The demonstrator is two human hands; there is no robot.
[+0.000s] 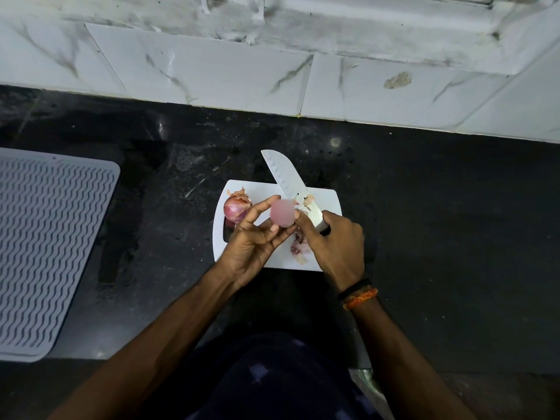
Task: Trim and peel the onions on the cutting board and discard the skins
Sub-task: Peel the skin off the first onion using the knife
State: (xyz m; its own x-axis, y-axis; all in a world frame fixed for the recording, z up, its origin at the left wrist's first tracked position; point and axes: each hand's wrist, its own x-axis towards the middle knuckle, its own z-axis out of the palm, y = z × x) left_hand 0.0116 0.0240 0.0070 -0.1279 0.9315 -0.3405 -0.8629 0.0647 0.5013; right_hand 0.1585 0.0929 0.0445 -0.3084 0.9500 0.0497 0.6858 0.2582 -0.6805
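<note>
We pinch a pale, seemingly peeled onion in our left hand above the cutting board; our right hand grips the knife, probably ready for trimming. Loose skins clutter the board; an unpeeled onion waits left. A ribbed mat lies well apart.

Head cam looking steeply down at a kitchen counter

Only one view here, so nothing's overlapping. It's sitting on the person's head, facing forward and down, close above the white cutting board mid-frame, with wide-angle bending at the edges. The dark counter is filling the middle and the tiled wall is running along the top.
</note>
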